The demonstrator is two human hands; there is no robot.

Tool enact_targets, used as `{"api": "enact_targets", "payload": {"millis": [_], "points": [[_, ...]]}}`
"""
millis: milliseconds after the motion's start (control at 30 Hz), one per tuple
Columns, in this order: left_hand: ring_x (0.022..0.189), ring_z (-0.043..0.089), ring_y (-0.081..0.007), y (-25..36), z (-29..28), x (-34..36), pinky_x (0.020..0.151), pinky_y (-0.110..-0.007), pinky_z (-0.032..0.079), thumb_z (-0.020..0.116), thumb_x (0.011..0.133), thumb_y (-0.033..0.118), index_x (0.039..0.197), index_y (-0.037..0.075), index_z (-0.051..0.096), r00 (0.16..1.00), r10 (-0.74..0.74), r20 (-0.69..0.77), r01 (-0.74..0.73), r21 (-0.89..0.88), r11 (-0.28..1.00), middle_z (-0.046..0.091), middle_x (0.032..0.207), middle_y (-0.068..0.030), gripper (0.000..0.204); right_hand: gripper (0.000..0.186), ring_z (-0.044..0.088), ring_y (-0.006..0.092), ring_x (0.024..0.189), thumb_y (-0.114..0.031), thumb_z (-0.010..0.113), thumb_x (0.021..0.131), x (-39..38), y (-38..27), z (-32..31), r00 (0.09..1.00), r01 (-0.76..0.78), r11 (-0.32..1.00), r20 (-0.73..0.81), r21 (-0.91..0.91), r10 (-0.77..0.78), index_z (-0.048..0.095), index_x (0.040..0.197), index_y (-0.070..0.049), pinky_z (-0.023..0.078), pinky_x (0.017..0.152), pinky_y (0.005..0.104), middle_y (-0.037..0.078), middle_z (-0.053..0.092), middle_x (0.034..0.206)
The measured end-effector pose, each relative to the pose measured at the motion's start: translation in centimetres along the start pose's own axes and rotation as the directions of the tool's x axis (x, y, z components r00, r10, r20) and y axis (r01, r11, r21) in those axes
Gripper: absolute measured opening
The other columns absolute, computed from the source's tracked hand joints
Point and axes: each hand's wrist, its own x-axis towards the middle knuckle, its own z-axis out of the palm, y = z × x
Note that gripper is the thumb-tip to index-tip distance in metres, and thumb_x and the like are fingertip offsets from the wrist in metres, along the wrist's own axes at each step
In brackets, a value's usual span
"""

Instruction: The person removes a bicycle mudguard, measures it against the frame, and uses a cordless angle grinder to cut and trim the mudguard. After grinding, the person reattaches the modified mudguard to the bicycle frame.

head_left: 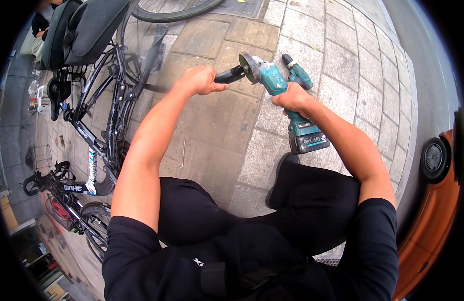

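My right hand [295, 98] grips a teal cordless angle grinder [273, 80] with a black battery [307, 141] at its base. Its round disc [247, 66] faces left, beside a black cylindrical piece [229, 74] that my left hand [201, 80] holds; I cannot tell whether the two touch or are joined. A teal cordless drill [301, 75] lies on the paving just beyond the grinder. A thin L-shaped metal tool [183, 159] lies on the slabs below my hands.
Black bicycles [91, 130] with a dark padded seat or bag [86, 32] crowd my left. A loose wheel [177, 12] lies at the top. A person [37, 30] is at the upper left. An orange car [430, 210] is beyond the kerb at right. My bent legs are below.
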Motion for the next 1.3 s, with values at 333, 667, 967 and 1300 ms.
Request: {"api": "enact_targets", "payload": {"millis": [333, 667, 967, 1300], "points": [[0.089, 0.074, -0.0388, -0.4, 0.5, 0.5, 0.08, -0.048, 0.055, 0.072, 0.085, 0.071, 0.09, 0.002, 0.077, 1.0, 0.013, 0.02, -0.013, 0.004, 1.0, 0.076, 0.088, -0.02, 0.069, 0.025, 0.062, 0.0178, 0.057, -0.016, 0.078, 0.082, 0.3, -0.2, -0.1, 1.0, 0.003, 1.0, 0.0, -0.028, -0.003, 0.064, 0.092, 0.002, 0.051, 0.051, 0.0362, 0.009, 0.065, 0.077], [0.088, 0.074, -0.039, -0.4, 0.8, 0.5, 0.08, -0.049, 0.055, 0.072, 0.085, 0.071, 0.09, 0.003, 0.077, 1.0, 0.019, -0.002, -0.019, 0.001, 1.0, 0.076, 0.087, -0.0198, 0.068, 0.027, 0.063, 0.0178, 0.057, -0.017, 0.078, 0.082, 0.6, -0.2, -0.1, 1.0, 0.007, 0.999, -0.012, -0.039, -0.007, 0.065, 0.095, 0.003, 0.052, 0.051, 0.0364, 0.009, 0.065, 0.078], [0.088, 0.074, -0.0391, -0.3, 0.6, 0.7, 0.08, -0.049, 0.055, 0.072, 0.085, 0.071, 0.09, 0.002, 0.077, 1.0, 0.029, 0.004, -0.029, -0.008, 1.0, 0.075, 0.087, -0.0203, 0.069, 0.027, 0.062, 0.018, 0.057, -0.016, 0.078, 0.083, 0.9, 0.4, 0.2, 0.999, -0.033, 0.999, -0.007, -0.021, 0.033, 0.065, 0.096, 0.003, 0.051, 0.05, 0.0366, 0.009, 0.064, 0.077], [0.086, 0.074, -0.0386, 0.0, 0.5, 1.0, 0.078, -0.048, 0.056, 0.072, 0.085, 0.071, 0.087, 0.003, 0.077, 1.0, 0.016, 0.004, -0.016, -0.011, 1.0, 0.075, 0.086, -0.0192, 0.068, 0.025, 0.061, 0.0183, 0.056, -0.016, 0.079, 0.082, 0.4, 0.4, 0.2, 0.999, -0.046, 0.999, -0.014, 0.029, 0.046, 0.065, 0.09, 0.004, 0.051, 0.049, 0.0369, 0.009, 0.062, 0.075]]}}
